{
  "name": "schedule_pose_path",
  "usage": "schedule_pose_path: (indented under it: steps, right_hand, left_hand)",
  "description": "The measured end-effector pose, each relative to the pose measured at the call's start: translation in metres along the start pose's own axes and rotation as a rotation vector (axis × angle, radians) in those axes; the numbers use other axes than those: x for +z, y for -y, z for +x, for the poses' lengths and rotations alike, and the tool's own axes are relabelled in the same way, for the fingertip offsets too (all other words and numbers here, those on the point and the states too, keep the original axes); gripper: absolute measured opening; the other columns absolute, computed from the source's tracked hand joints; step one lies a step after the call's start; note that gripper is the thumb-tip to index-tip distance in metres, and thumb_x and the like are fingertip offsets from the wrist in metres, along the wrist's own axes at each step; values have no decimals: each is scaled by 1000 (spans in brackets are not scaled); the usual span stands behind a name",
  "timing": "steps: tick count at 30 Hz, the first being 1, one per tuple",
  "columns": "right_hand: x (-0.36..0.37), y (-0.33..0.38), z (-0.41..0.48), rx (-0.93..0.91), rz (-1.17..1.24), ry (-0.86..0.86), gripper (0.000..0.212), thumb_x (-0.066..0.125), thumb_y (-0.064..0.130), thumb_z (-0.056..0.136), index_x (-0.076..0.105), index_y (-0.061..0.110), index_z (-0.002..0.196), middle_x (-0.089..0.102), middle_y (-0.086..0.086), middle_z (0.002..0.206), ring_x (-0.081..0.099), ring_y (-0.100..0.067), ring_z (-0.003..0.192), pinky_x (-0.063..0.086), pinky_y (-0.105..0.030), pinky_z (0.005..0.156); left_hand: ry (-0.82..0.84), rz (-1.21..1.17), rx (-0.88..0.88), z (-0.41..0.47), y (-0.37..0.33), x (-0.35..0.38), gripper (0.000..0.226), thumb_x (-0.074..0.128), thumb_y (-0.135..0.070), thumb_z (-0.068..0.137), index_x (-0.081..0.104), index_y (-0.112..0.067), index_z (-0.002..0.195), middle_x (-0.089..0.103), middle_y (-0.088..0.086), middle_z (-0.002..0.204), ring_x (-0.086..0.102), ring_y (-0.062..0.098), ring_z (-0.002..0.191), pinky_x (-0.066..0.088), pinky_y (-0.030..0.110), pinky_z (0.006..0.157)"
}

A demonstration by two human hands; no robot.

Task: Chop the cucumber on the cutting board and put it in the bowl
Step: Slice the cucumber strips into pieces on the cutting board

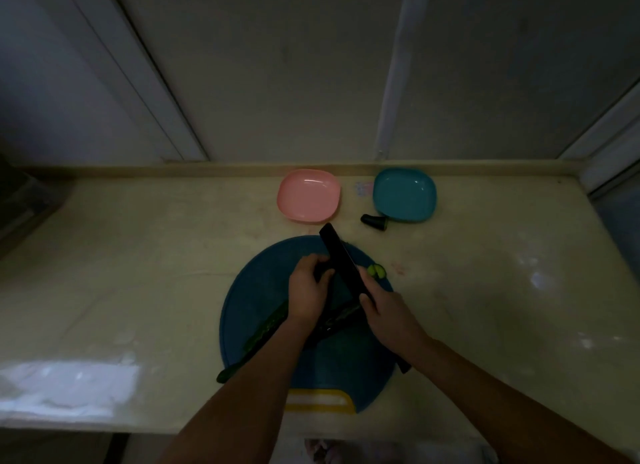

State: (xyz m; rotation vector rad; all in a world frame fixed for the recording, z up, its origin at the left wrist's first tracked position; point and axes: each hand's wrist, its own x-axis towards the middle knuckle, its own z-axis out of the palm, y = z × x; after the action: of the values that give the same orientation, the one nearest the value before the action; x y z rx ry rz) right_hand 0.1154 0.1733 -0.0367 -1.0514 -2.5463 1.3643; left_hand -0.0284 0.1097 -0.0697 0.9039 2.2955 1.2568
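Cucumber strips (263,335), long and dark green, lie diagonally on the round blue cutting board (256,290), running near-left to far-right. Left hand (306,290) closes its grip on a dark cucumber piece (320,273) against the blade. Right hand (388,316) grips the black knife (337,255), which points away and left. Pale slices (376,271) lie just right of the blade.

Cutting board (346,370): round, blue, yellow grip at near edge, flat on tabletop (138,255). Cucumber (266,328): long dark-green strip lying diagonally on board's left side, near end past the rim. Second long piece (341,316) at board centre, partly hidden. Pale slices (376,271) at far right rim. Knife (337,255): black blade angled over board centre. Pink bowl (308,195) and teal bowl (404,195) upright, side by side beyond board.
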Motion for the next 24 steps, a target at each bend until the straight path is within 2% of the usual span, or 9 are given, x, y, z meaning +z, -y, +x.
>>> schedule_pose_path:
  steps: [2,4,6,8,13,18,20,22,24]
  right_hand:
    - [-1,3,2,-4,-11,4,55,38,16,99,15,31,147,56,-6,66,45,-8,49,35,-15,46]
    - [-4,7,5,-9,-17,12,55,38,16,99,16,31,147,62,-13,79,53,-14,58,40,-15,51]
    - [-7,8,10,2,-21,15,54,38,16,99,17,29,147,63,-19,99,61,-25,77,51,-30,72]
    - [-9,9,15,6,-41,28,54,38,15,98,18,29,147,60,-20,107,60,-29,86,52,-40,79]
    - [-2,11,19,-6,-58,35,55,38,13,98,19,28,147,63,-18,100,59,-25,76,49,-35,71]
    - [-1,5,13,51,-88,26,54,38,17,99,18,27,147,64,-20,106,62,-28,85,51,-37,77]
    - [-1,5,8,54,-76,31,53,37,17,99,18,28,147,65,-17,101,62,-23,77,51,-32,71]
    - [-2,5,4,50,-65,35,53,37,16,99,18,28,147,64,-10,94,57,-12,65,46,-21,59]
    - [0,1,2,62,-49,26,53,38,17,99,18,29,147,65,-11,91,58,-14,65,47,-24,60]
  left_hand:
    - [11,2,7,0,1,0,16,62,-9,87,63,-10,103,61,2,98,56,10,92,43,17,82]
    - [15,-2,9,0,1,-1,15,62,-8,87,63,-9,102,61,1,97,56,10,92,41,16,82]
    - [16,-10,7,0,0,-2,16,62,-7,87,63,-9,102,61,1,98,55,9,91,37,10,80]
    - [18,-8,5,1,0,-2,17,62,-6,86,63,-7,104,60,3,99,55,9,92,36,9,80]
    - [23,3,29,2,3,-1,19,62,-7,86,63,-7,105,59,6,100,56,13,93,38,13,82]
    - [53,45,47,1,5,-3,25,59,-7,88,61,-8,113,58,6,108,53,15,102,34,13,88]
    - [57,93,52,-2,3,-1,27,55,-9,90,59,-10,117,56,7,112,49,17,106,33,16,90]
    - [15,173,49,-5,1,3,26,53,-11,91,58,-12,117,56,7,112,45,19,105,34,20,87]
    - [-20,189,34,-5,1,4,24,55,-12,90,59,-13,114,58,8,109,44,19,102,36,23,84]
